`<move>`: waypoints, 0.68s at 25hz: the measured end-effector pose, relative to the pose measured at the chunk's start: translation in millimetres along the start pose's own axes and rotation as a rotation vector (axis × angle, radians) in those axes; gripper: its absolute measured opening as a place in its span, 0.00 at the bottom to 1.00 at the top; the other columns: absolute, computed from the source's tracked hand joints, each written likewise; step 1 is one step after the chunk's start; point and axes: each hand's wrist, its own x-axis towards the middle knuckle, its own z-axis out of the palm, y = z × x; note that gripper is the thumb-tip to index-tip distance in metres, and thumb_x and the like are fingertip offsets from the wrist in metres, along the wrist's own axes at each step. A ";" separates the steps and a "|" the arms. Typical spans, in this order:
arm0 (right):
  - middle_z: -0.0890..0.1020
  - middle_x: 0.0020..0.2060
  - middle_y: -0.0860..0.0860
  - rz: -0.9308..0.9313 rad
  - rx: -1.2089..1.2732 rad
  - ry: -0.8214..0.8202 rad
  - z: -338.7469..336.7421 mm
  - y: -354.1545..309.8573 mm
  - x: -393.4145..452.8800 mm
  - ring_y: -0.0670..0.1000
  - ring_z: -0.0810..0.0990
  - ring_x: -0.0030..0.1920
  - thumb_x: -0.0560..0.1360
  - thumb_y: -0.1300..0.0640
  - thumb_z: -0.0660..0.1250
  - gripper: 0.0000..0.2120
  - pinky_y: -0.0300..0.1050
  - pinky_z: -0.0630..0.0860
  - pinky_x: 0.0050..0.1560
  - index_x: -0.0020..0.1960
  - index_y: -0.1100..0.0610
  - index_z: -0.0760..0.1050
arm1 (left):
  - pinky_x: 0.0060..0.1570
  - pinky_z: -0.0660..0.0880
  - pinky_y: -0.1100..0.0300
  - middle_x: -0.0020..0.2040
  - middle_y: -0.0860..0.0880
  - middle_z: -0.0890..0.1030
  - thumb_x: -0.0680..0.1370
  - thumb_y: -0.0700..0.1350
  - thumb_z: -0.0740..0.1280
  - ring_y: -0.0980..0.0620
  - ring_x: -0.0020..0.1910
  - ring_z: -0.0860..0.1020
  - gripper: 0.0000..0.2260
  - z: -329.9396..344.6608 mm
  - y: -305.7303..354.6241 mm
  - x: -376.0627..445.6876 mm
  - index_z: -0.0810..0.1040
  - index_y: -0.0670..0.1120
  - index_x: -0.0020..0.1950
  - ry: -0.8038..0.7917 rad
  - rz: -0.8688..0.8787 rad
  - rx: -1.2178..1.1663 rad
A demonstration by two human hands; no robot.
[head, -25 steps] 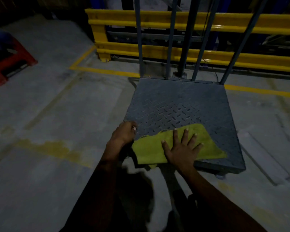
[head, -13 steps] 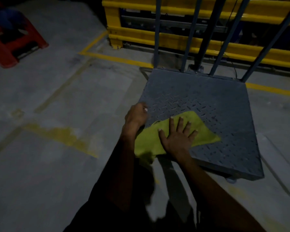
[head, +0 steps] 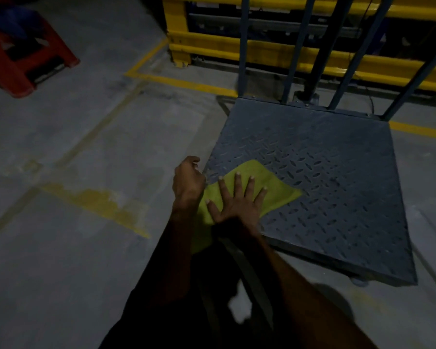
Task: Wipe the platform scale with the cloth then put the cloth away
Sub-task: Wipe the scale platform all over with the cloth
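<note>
- Right hand (head: 239,200) lies flat and wide open on the cloth (head: 275,190), palm down, fingers (head: 238,183) spread apart and pointing away from the person; it presses on the fabric without gripping it
- Left hand (head: 188,181) sits at the near left edge of the platform scale (head: 325,187), fingers curled in, just beside the cloth's left side; whether it pinches the cloth or only rests against the scale's edge cannot be told
- The cloth is yellow-green and lies on the near left corner of the scale's dark checker-plate deck, one pointed corner reaching toward the middle of the deck, while its near part hangs over the front edge between the two forearms
- The scale stands on a grey concrete floor (head: 73,260) with worn yellow paint lines (head: 181,83); slim upright bars (head: 242,46) rise from its far edge
- Beyond the bars runs a yellow guard rail (head: 212,46)
- A red plastic stool (head: 23,61) stands at the far left, well apart from the scale
- Dim lighting leaves the person's lower body and arms mostly in shadow
</note>
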 end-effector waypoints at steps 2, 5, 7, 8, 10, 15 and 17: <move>0.36 0.81 0.52 -0.063 -0.046 -0.040 3.8 -13.9 -13.4 0.68 0.32 0.78 0.75 0.26 0.40 0.37 0.77 0.33 0.69 0.80 0.38 0.37 | 0.58 0.75 0.53 0.60 0.41 0.82 0.76 0.36 0.62 0.41 0.60 0.79 0.17 -6.0 -14.0 6.9 0.79 0.46 0.63 0.047 -0.035 0.016; 0.41 0.82 0.52 -0.171 -0.025 0.013 -4.3 -15.6 22.6 0.67 0.35 0.79 0.76 0.26 0.41 0.37 0.76 0.35 0.71 0.81 0.38 0.41 | 0.53 0.73 0.57 0.58 0.41 0.82 0.78 0.36 0.61 0.40 0.58 0.80 0.15 -16.5 -23.9 13.3 0.79 0.45 0.62 0.117 -0.053 0.034; 0.43 0.83 0.51 -0.137 -0.005 0.014 -15.0 -2.1 52.4 0.65 0.37 0.80 0.77 0.26 0.42 0.36 0.74 0.36 0.73 0.81 0.38 0.43 | 0.53 0.73 0.57 0.58 0.41 0.82 0.78 0.36 0.61 0.40 0.58 0.80 0.15 -22.7 -25.0 11.1 0.79 0.45 0.63 0.131 -0.053 0.028; 0.44 0.83 0.50 -0.079 0.013 0.019 -17.6 7.7 59.3 0.64 0.38 0.80 0.77 0.27 0.43 0.36 0.73 0.37 0.74 0.81 0.38 0.44 | 0.54 0.74 0.56 0.59 0.41 0.82 0.78 0.36 0.61 0.40 0.58 0.80 0.16 -23.3 -23.7 9.5 0.79 0.45 0.63 0.128 -0.051 0.016; 0.44 0.83 0.50 0.036 0.062 0.049 -13.6 20.3 50.1 0.64 0.39 0.80 0.78 0.28 0.43 0.34 0.72 0.37 0.74 0.81 0.38 0.44 | 0.56 0.76 0.53 0.59 0.41 0.81 0.77 0.36 0.61 0.40 0.57 0.79 0.16 -21.7 -19.9 5.2 0.78 0.46 0.63 0.102 -0.055 -0.002; 0.43 0.82 0.50 -0.113 0.016 0.044 10.0 -24.1 0.9 0.65 0.36 0.80 0.79 0.32 0.43 0.31 0.75 0.32 0.71 0.81 0.37 0.46 | 0.59 0.78 0.46 0.61 0.41 0.80 0.76 0.37 0.61 0.39 0.58 0.79 0.18 -17.2 -15.2 1.2 0.77 0.49 0.64 0.035 -0.090 -0.009; 0.44 0.82 0.49 -0.227 -0.001 0.034 -0.2 -31.0 34.0 0.64 0.38 0.80 0.80 0.33 0.42 0.30 0.74 0.34 0.72 0.80 0.36 0.46 | 0.59 0.77 0.49 0.61 0.42 0.80 0.77 0.38 0.61 0.40 0.59 0.79 0.18 -18.6 -17.3 -1.9 0.77 0.48 0.65 0.036 -0.079 0.009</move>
